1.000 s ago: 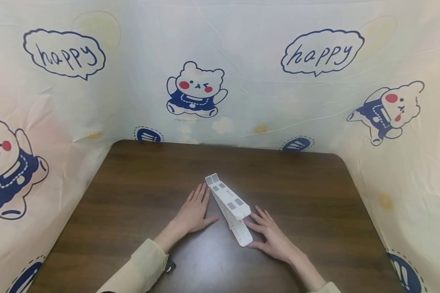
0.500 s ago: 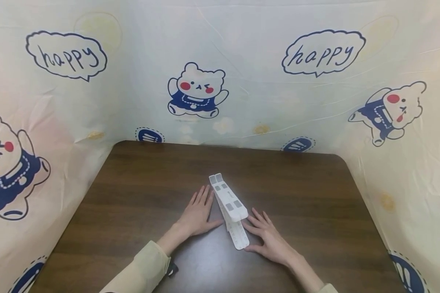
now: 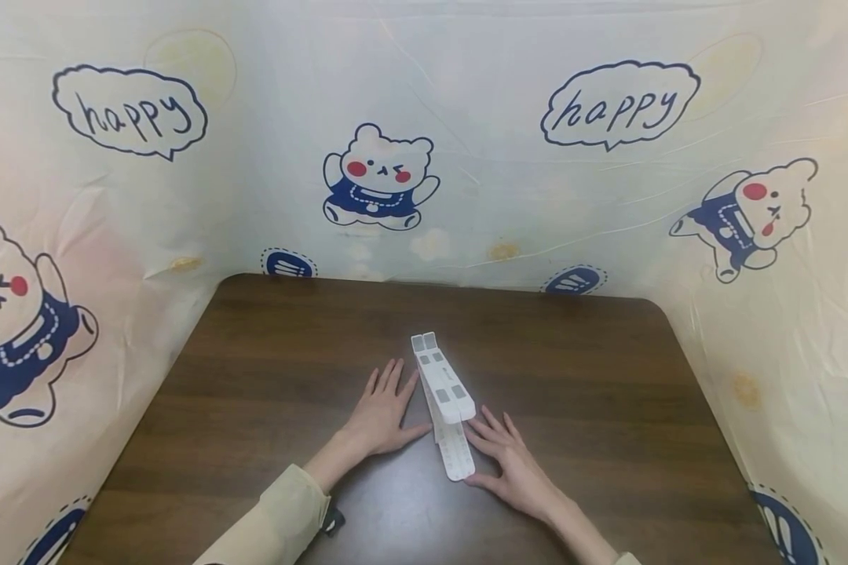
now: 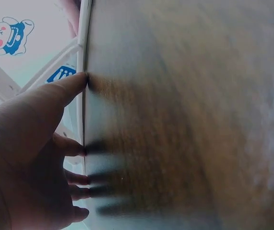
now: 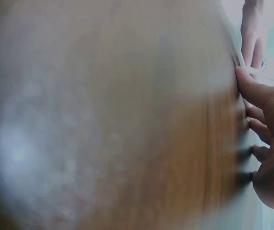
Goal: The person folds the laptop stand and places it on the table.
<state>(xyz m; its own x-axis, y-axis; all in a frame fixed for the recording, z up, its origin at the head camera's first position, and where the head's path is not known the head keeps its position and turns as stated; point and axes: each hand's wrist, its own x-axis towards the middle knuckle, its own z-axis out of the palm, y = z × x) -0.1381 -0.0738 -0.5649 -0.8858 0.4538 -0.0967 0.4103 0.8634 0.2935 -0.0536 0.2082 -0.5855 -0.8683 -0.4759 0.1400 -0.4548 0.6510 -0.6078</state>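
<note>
A white folding laptop stand with grey pads on top stands on the table, narrow and folded together sideways, its upper part raised at the near end above the base strip. My left hand lies along its left side, fingers straight and spread, with index fingertip and thumb tip against or close to it. On the right, my right hand has its fingers extended, with the thumb at the base's near end and fingertips by its side. In the left wrist view, the thumb reaches the stand's low edge.
The brown wooden table has rounded far corners. A pale cloth printed with bears and "happy" bubbles hangs behind it and on both sides. A small dark object shows beside the left sleeve.
The stand has turned a little on the table: its far end has swung right and its near end left. The right hand has moved slightly left, the left hand slightly right.
</note>
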